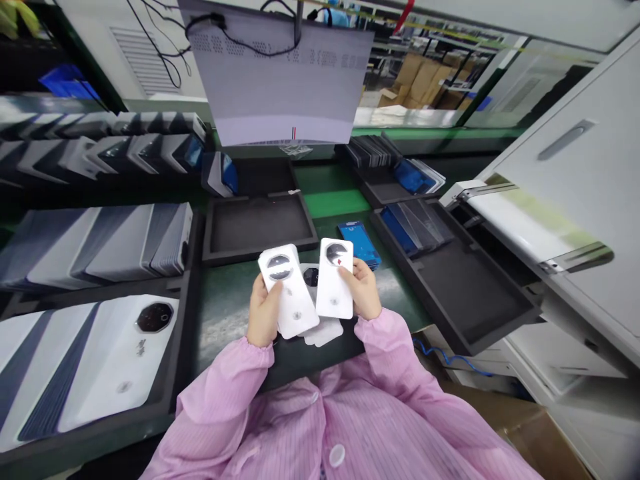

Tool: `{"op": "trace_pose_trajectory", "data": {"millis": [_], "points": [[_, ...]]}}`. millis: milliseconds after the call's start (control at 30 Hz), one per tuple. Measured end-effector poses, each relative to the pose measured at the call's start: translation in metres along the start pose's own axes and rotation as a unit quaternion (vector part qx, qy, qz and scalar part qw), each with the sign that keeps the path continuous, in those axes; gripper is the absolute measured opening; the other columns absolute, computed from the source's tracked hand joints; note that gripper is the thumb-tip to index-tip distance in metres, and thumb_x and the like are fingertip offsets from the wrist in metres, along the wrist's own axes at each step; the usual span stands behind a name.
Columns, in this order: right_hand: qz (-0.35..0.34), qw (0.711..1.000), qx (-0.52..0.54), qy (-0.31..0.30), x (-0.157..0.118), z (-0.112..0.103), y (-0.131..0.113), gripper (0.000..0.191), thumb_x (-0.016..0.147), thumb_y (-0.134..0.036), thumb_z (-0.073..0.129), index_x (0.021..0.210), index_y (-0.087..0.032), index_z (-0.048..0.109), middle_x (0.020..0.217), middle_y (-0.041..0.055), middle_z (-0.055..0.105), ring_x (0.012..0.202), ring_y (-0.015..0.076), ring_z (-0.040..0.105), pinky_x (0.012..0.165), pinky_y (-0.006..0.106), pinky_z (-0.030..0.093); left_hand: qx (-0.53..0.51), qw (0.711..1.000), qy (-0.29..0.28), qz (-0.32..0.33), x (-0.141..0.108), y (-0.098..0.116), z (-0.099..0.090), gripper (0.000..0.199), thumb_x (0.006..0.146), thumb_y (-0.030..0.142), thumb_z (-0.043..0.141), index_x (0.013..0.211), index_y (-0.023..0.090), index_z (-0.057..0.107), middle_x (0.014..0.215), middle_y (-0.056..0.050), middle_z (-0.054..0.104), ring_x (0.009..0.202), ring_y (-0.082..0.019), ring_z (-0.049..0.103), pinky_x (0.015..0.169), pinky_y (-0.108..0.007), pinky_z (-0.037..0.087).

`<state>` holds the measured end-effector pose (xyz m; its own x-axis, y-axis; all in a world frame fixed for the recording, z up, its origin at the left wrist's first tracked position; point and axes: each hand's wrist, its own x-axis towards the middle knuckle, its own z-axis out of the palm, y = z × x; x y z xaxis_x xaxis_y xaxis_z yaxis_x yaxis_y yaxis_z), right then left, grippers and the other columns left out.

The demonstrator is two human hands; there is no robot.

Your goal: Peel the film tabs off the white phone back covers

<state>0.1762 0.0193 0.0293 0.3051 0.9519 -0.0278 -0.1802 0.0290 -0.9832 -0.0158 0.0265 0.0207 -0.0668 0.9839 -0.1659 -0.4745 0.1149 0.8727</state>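
Note:
My left hand (264,310) grips a small stack of white phone-shaped panels (295,303), thumb on top, each with a dark round camera area. Held in my right hand (364,290) is another white panel (334,293), upright, its dark round area near the top with a small red mark beside my thumb. Between and beneath the two lie more white panels (324,331), partly hidden, one showing a dark camera area. Just beyond my right hand, a stack of blue-faced panels (359,241) rests on the green bench (225,293).
Black trays with rows of white panels (120,360) fill the left side. A black tray (260,225) stands ahead, below a grey monitor-like panel (285,80). To the right, a black tray (465,293) holds clear and blue sheets (417,227), beside a white machine (575,200).

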Motion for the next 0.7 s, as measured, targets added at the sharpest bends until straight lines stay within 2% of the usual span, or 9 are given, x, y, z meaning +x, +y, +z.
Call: {"op": "trace_pose_trajectory", "data": {"millis": [100,167,233,300,367,433,500,567,700], "points": [[-0.009,0.998,-0.057,-0.029,-0.001,-0.006,0.012,0.071,0.066,-0.036,0.074,0.125,-0.020,0.038,0.092,0.0051,0.068,0.075,0.0202,0.066,0.065,0.033,0.054,0.007,0.998,0.055,0.033,0.008,0.010,-0.007,0.051,0.072,0.035,0.072,0.116,0.016,0.053,0.110,-0.010,0.064,0.090,-0.021,0.064,0.073,-0.028,0.053],[-0.023,0.982,-0.172,-0.070,-0.006,-0.004,0.022,0.079,0.071,-0.032,0.069,0.137,-0.018,0.027,0.086,0.0038,0.068,0.074,0.0210,0.066,0.069,0.035,0.053,0.011,0.998,0.059,0.034,0.010,0.014,-0.010,0.048,0.075,0.035,0.070,0.116,0.017,0.054,0.110,-0.009,0.063,0.091,-0.021,0.064,0.074,-0.028,0.052],[-0.045,0.936,-0.339,-0.085,-0.011,0.000,0.029,0.077,0.076,-0.031,0.063,0.141,-0.015,0.026,0.072,0.0007,0.066,0.071,0.0224,0.065,0.070,0.037,0.050,0.011,0.999,0.039,0.022,0.009,0.013,-0.009,0.051,0.075,0.035,0.070,0.119,0.017,0.052,0.112,-0.010,0.062,0.092,-0.021,0.064,0.076,-0.029,0.052],[-0.059,0.864,-0.494,-0.080,-0.013,0.003,0.031,0.066,0.080,-0.035,0.061,0.138,-0.014,0.037,0.064,0.0006,0.062,0.070,0.0253,0.063,0.068,0.037,0.046,0.011,1.000,0.009,0.009,0.007,0.009,-0.007,0.055,0.073,0.034,0.072,0.120,0.016,0.050,0.115,-0.011,0.062,0.093,-0.021,0.064,0.078,-0.031,0.052],[-0.064,0.815,-0.572,-0.070,-0.013,0.004,0.027,0.057,0.081,-0.038,0.062,0.130,-0.013,0.049,0.062,0.0019,0.059,0.070,0.0265,0.062,0.064,0.035,0.042,0.011,1.000,-0.014,0.005,0.004,0.005,-0.004,0.057,0.071,0.035,0.074,0.119,0.015,0.050,0.116,-0.012,0.061,0.096,-0.022,0.063,0.080,-0.031,0.052],[-0.096,0.822,-0.558,-0.062,-0.009,0.004,0.018,0.048,0.082,-0.039,0.061,0.121,-0.012,0.056,0.059,0.0004,0.055,0.062,0.0221,0.059,0.061,0.032,0.040,0.016,0.999,-0.033,0.005,0.002,0.002,-0.002,0.058,0.072,0.036,0.074,0.120,0.014,0.049,0.117,-0.012,0.061,0.099,-0.022,0.062,0.082,-0.032,0.051],[-0.165,0.864,-0.472,-0.064,-0.004,0.008,0.005,0.035,0.085,-0.039,0.059,0.109,-0.013,0.061,0.055,-0.0026,0.050,0.053,0.0151,0.052,0.058,0.029,0.040,0.029,0.998,-0.061,0.010,0.000,0.000,-0.001,0.057,0.074,0.037,0.072,0.121,0.015,0.048,0.119,-0.012,0.060,0.103,-0.023,0.060,0.085,-0.033,0.050],[-0.237,0.888,-0.385,-0.082,0.002,0.017,-0.010,0.025,0.086,-0.038,0.058,0.095,-0.015,0.063,0.061,-0.0019,0.051,0.054,0.0111,0.049,0.059,0.027,0.042,0.052,0.994,-0.090,0.019,-0.002,-0.001,0.000,0.057,0.078,0.037,0.070,0.124,0.015,0.046,0.123,-0.013,0.058,0.107,-0.024,0.059,0.088,-0.034,0.049],[-0.298,0.871,-0.364,-0.141,0.017,0.040,-0.030,0.022,0.076,-0.034,0.070,0.088,-0.017,0.064,0.106,0.0091,0.057,0.097,0.0187,0.056,0.075,0.030,0.048,0.119,0.983,-0.127,0.063,-0.007,-0.003,0.001,0.058,0.085,0.037,0.063,0.133,0.015,0.040,0.129,-0.014,0.053,0.112,-0.023,0.057,0.092,-0.034,0.048]]}}
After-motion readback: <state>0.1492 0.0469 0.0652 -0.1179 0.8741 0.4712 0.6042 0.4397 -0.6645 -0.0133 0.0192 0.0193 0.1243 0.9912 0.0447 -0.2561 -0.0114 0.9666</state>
